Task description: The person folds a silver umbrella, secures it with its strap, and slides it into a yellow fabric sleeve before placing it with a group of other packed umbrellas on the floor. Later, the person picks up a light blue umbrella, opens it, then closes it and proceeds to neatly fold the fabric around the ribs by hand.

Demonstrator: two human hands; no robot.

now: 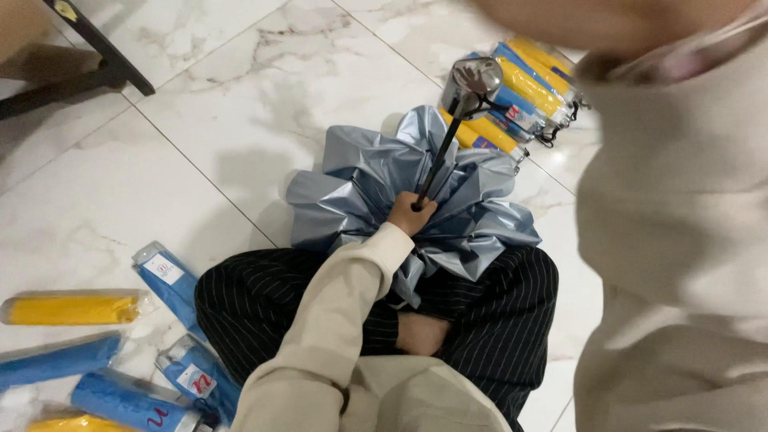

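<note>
Here, left hand (pixel 411 213) grips thin umbrella shaft (pixel 439 158), crinkled canopy (pixel 352 186).

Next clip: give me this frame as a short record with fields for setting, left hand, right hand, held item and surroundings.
setting: person sitting cross-legged on a white marble tile floor
left hand: closed around the black shaft of a grey umbrella, canopy crumpled
right hand: not in view; only a beige sleeve shows
umbrella handle: rounded, grey, pointing up
surroundings: pile of wrapped blue and yellow folded umbrellas beyond the canopy; more wrapped ones on the floor at lower left
</note>
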